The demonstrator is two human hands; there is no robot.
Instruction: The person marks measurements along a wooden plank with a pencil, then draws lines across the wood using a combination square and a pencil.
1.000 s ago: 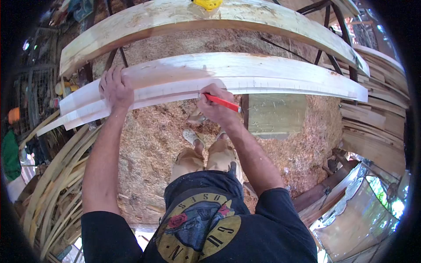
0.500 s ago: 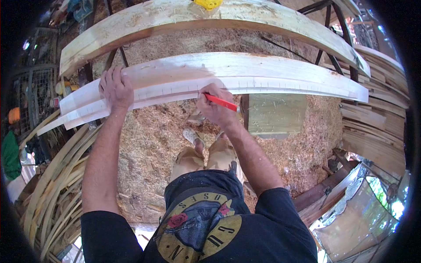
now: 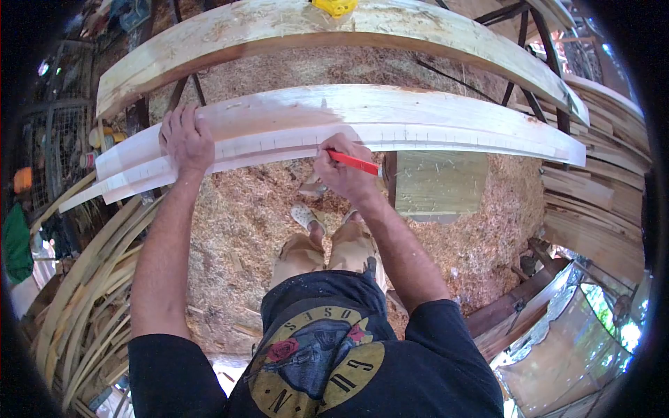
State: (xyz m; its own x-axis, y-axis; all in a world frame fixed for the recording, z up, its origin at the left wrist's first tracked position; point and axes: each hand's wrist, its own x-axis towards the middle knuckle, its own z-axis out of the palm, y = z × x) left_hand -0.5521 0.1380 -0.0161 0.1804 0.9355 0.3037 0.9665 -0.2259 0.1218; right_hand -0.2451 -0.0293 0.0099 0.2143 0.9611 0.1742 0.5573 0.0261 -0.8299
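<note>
A long pale board spans the view in front of me, with a thin wooden strip along its near edge. Short, evenly spaced dark marks run along the strip. My left hand grips the strip against the board near the left end, its fingers bent over the board. My right hand is closed around a red carpenter's pencil at the middle of the strip. The pencil's writing tip is hidden by the fingers.
Beyond lies another thick board on dark metal stands, with a yellow object on top. Curved strips are piled at left, stacked planks at right. A wooden block sits on the shavings-covered floor.
The whole view has shifted very slightly. Both hands keep nearly the same places on the strip, and the red carpenter's pencil has barely tilted.
</note>
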